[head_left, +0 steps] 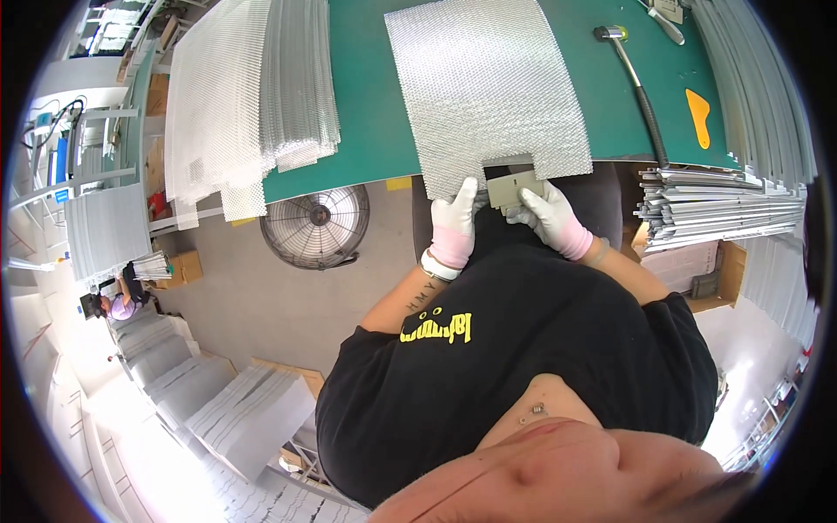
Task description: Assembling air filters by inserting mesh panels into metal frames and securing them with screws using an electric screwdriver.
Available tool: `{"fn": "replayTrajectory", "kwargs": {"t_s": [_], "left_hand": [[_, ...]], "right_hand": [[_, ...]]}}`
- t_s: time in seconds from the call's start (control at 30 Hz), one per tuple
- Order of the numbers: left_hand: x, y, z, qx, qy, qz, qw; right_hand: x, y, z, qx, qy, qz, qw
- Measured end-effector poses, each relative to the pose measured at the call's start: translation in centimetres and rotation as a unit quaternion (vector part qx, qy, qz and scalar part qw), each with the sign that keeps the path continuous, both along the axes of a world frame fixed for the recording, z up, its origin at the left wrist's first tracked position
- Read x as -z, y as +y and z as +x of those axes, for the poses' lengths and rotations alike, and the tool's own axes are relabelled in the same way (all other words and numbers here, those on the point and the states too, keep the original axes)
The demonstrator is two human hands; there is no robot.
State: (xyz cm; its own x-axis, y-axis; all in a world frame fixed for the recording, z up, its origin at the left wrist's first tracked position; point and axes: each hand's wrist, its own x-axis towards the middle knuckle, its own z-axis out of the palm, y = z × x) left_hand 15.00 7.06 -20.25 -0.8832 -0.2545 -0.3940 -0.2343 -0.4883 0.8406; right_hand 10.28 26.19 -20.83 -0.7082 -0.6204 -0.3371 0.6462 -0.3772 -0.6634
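Observation:
A sheet of silvery expanded metal mesh (485,83) lies on the green table (375,105), its near edge hanging over the table's front. My left hand (457,222), in a white and pink glove, presses on the mesh's near left corner. My right hand (549,216), gloved the same way, grips a small grey flat metal piece (514,185) set against a notch in the mesh's near edge.
A stack of mesh sheets (248,87) lies at the table's left. A hammer (635,78) and an orange scraper (698,116) lie at the right. Stacked metal strips (719,209) sit right. A floor fan (316,225) stands below. Another person (118,305) works far left.

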Motion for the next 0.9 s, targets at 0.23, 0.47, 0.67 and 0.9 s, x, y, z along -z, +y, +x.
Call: {"fn": "replayTrajectory", "kwargs": {"t_s": [0.23, 0.47, 0.67, 0.9], "left_hand": [[-0.1, 0.8, 0.0, -0.024, -0.017, -0.010, 1.000], [-0.9, 1.1, 0.1, -0.015, -0.023, 0.041, 0.999], [-2.1, 1.0, 0.0, 0.011, -0.009, 0.132, 0.991], [-1.8, 0.9, 0.1, 0.031, 0.011, 0.136, 0.990]], "right_hand": [[-0.2, -0.5, -0.1, 0.020, 0.036, 0.066, 0.997], [-1.4, -0.7, -0.4, 0.012, 0.141, 0.130, 0.981], [-2.4, -0.7, -0.1, 0.043, 0.092, 0.203, 0.974], [-2.4, -0.2, 0.4, 0.030, 0.089, 0.171, 0.981]]}}
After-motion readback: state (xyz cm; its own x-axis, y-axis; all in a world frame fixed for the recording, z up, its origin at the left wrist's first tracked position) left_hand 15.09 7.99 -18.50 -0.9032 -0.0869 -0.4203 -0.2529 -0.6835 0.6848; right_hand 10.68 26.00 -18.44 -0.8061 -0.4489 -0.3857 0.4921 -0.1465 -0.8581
